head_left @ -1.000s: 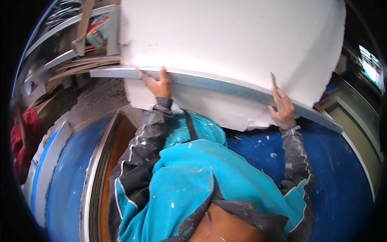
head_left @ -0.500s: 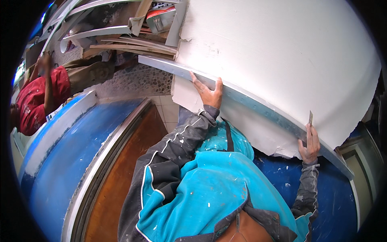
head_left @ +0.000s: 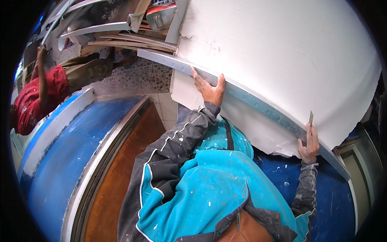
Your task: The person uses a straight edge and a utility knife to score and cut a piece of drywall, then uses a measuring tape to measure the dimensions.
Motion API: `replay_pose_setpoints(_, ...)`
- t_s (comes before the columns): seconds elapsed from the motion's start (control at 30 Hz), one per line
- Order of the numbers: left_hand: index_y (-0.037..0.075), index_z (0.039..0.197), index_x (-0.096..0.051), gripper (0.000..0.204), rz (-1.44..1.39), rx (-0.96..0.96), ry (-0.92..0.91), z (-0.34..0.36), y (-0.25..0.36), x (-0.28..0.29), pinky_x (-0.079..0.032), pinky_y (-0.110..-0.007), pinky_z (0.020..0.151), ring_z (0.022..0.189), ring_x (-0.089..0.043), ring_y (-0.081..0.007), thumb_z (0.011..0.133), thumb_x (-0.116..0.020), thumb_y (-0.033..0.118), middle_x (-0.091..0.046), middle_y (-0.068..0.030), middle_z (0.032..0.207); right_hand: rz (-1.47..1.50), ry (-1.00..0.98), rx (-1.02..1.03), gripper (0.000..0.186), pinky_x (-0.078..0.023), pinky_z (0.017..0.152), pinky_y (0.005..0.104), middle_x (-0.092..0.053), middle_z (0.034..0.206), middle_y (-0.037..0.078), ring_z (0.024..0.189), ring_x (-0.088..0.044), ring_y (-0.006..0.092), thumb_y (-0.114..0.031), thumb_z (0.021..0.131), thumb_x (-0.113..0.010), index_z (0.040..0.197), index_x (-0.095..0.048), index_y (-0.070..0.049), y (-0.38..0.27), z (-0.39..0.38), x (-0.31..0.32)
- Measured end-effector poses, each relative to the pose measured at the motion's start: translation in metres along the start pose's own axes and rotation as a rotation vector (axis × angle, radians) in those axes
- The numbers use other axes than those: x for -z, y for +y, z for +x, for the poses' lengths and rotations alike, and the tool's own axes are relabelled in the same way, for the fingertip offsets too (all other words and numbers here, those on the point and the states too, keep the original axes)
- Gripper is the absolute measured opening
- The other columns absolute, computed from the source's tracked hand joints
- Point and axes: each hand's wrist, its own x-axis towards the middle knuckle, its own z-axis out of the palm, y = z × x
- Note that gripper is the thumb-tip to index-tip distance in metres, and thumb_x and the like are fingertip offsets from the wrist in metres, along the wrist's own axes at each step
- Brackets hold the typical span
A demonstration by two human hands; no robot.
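A large white board point(head_left: 282, 52) with a rough, broken lower edge fills the upper right of the frame, and a long grey metal straightedge point(head_left: 250, 101) lies across it on a slant, running from the upper middle down toward the lower right. The left hand point(head_left: 209, 89) sits near the centre of the frame with its fingers spread flat and pressing the straightedge down against the board, not curled around anything. The right hand point(head_left: 309, 142), at the right of the frame, rests against the lower part of the straightedge with its fingers closed on a small thin blade point(head_left: 311, 117), whose tip stands up just beside the metal edge. As far as can be judged, the guide is already laid in place and held firm, and the blade is set against it near its lower end; no scored line can be made out along the board, so the cut itself looks barely started or not yet started, though the surface is too bright to be sure. At the upper left lie stacked metal strips and timber offcuts point(head_left: 121, 34), and a person in a red shirt point(head_left: 44, 97) stands at the far left, well apart from the board.
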Motion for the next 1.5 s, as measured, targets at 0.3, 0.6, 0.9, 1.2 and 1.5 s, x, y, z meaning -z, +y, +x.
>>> replay_pose_setpoints(0.3, -0.005, 0.158, -0.004, 0.113, 0.033, 0.046, 0.004, -0.001, -0.001, -0.001, -0.014, -0.056, 0.121, 0.146, -0.024, -0.0483, 0.081, -0.076, 0.037, -0.023, -0.0319, 0.157, 0.002, -0.011, 0.008, 0.087, -0.053, 0.097, 0.0442, -0.060, 0.132, 0.021, 0.119, -0.062, 0.0387, 0.007, 0.063, -0.075, 0.145, -0.050, -0.002, 0.001, 0.000, 0.000)
replay_pose_setpoints(0.6, -0.009, 0.156, -0.002, 0.111, 0.044, 0.057, -0.040, -0.002, 0.008, 0.004, -0.016, -0.046, 0.123, 0.148, -0.020, -0.0453, 0.087, -0.075, 0.039, -0.019, -0.0372, 0.156, -0.005, -0.018, -0.008, 0.088, -0.053, 0.097, 0.0443, -0.059, 0.133, 0.021, 0.119, -0.062, 0.0390, 0.007, 0.062, -0.076, 0.145, -0.049, -0.002, -0.002, 0.001, 0.001)
replay_pose_setpoints(0.9, -0.008, 0.156, 0.007, 0.123, 0.226, 0.014, -0.289, -0.030, -0.003, 0.001, -0.005, -0.052, 0.124, 0.151, -0.005, -0.0500, 0.087, -0.072, 0.057, -0.009, -0.0389, 0.159, -0.004, -0.046, -0.083, 0.092, -0.054, 0.096, 0.0415, -0.057, 0.137, 0.018, 0.120, -0.062, 0.0345, 0.008, 0.063, -0.076, 0.149, -0.045, -0.004, -0.010, 0.012, 0.005)
replay_pose_setpoints(1.2, -0.009, 0.150, 0.025, 0.149, 0.219, 0.071, -0.548, -0.056, 0.023, -0.006, 0.003, -0.062, 0.119, 0.144, 0.012, -0.0618, 0.074, -0.077, 0.068, 0.012, -0.0456, 0.153, 0.029, -0.056, -0.116, 0.094, -0.052, 0.099, 0.0425, -0.055, 0.139, 0.018, 0.123, -0.060, 0.0345, 0.006, 0.063, -0.077, 0.150, -0.045, -0.007, -0.007, 0.007, 0.004)
replay_pose_setpoints(1.5, -0.012, 0.143, 0.034, 0.154, 0.201, 0.024, -0.642, -0.047, 0.012, -0.008, 0.010, -0.064, 0.116, 0.142, 0.017, -0.0625, 0.074, -0.077, 0.071, 0.018, -0.0456, 0.151, 0.007, -0.053, -0.102, 0.094, -0.051, 0.099, 0.0438, -0.056, 0.137, 0.019, 0.121, -0.060, 0.0375, 0.002, 0.062, -0.080, 0.149, -0.046, -0.005, -0.005, 0.005, 0.001)
